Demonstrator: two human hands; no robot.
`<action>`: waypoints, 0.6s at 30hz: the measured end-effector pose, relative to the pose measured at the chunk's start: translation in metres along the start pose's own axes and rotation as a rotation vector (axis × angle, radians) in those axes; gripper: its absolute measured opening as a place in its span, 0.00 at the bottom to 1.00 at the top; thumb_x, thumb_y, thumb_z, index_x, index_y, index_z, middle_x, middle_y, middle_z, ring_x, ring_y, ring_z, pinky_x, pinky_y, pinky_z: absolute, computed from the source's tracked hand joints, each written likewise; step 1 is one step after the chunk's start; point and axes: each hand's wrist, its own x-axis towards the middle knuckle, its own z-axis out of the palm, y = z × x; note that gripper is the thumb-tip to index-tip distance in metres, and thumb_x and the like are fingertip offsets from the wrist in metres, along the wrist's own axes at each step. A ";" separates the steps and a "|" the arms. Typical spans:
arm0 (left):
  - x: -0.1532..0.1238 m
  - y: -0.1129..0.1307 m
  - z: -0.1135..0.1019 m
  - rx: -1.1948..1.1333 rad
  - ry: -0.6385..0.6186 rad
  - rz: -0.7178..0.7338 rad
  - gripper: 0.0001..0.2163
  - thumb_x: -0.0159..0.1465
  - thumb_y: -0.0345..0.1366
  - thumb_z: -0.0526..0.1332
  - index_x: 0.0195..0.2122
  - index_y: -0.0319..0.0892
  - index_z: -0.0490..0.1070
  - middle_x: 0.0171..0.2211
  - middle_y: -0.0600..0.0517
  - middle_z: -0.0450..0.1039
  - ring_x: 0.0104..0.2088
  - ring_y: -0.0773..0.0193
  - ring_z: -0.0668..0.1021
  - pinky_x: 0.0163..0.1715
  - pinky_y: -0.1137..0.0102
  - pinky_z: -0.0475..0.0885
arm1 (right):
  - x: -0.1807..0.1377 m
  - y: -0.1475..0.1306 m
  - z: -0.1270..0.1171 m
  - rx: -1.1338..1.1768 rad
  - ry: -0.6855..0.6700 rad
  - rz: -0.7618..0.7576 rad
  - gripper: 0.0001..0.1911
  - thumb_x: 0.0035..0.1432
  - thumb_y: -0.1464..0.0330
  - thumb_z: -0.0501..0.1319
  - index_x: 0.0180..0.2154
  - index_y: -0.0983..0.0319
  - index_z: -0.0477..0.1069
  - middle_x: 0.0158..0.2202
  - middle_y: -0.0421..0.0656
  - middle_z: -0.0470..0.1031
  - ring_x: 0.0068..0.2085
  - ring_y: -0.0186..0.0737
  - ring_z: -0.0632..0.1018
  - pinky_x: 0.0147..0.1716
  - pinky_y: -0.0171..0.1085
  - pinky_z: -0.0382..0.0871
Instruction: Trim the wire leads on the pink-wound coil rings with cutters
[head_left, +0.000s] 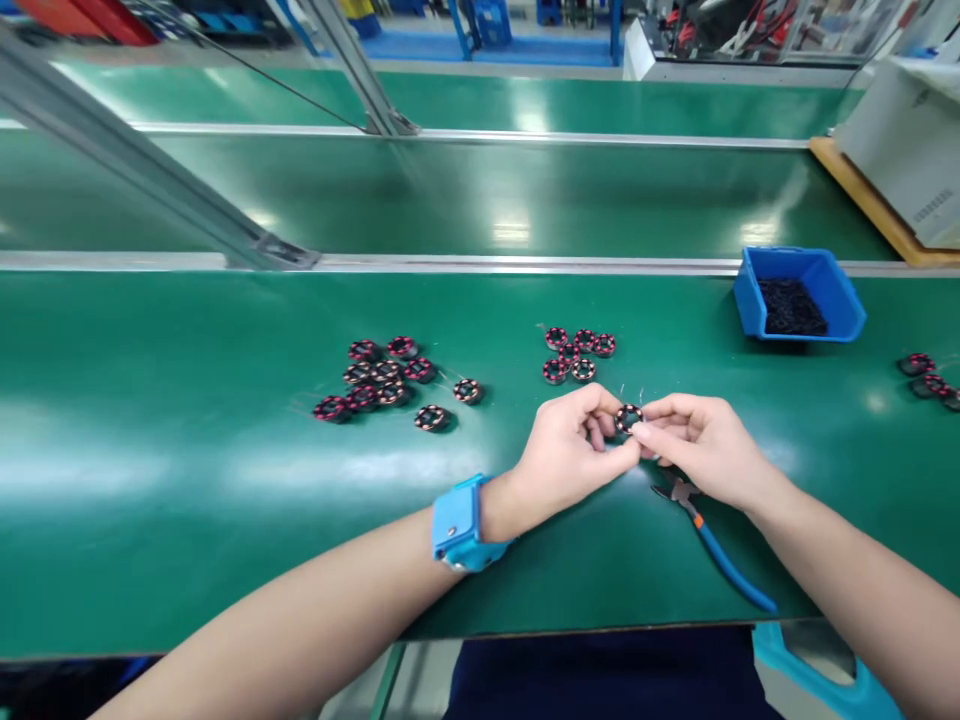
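Both of my hands meet over the green bench. My left hand [574,450], with a blue wrist strap [457,522] on its wrist, pinches a small round wound coil ring [628,417] with thin wire ends sticking up. My right hand [701,445] grips the same ring from the right side with thumb and fingertips. Blue-handled cutting pliers [712,545] lie on the bench just under my right hand, not held.
A pile of several coil rings [382,382] lies to the left and a smaller group [576,355] just beyond my hands. More rings [930,380] sit at the right edge. A blue bin [799,295] of black parts stands at the back right. A slanted metal strut [150,185] crosses the far left.
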 end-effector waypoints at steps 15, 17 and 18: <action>0.010 0.004 -0.007 -0.410 0.051 0.103 0.06 0.61 0.32 0.63 0.27 0.41 0.77 0.33 0.48 0.76 0.37 0.63 0.77 0.40 0.67 0.72 | -0.003 -0.010 0.009 0.279 -0.128 0.203 0.19 0.34 0.61 0.76 0.28 0.64 0.77 0.23 0.39 0.78 0.24 0.29 0.77 0.27 0.29 0.73; 0.015 0.002 -0.013 -0.451 0.218 0.102 0.07 0.61 0.33 0.64 0.26 0.41 0.76 0.31 0.50 0.75 0.33 0.66 0.76 0.37 0.70 0.71 | -0.003 -0.010 0.009 0.296 -0.101 0.223 0.19 0.33 0.61 0.77 0.28 0.64 0.77 0.24 0.40 0.78 0.23 0.29 0.77 0.26 0.28 0.74; 0.017 0.001 -0.016 -0.482 0.282 0.089 0.08 0.61 0.35 0.63 0.26 0.41 0.75 0.30 0.51 0.74 0.32 0.67 0.75 0.35 0.71 0.71 | -0.003 -0.009 0.008 0.306 -0.086 0.225 0.19 0.33 0.60 0.77 0.28 0.64 0.77 0.24 0.40 0.79 0.23 0.29 0.78 0.26 0.28 0.74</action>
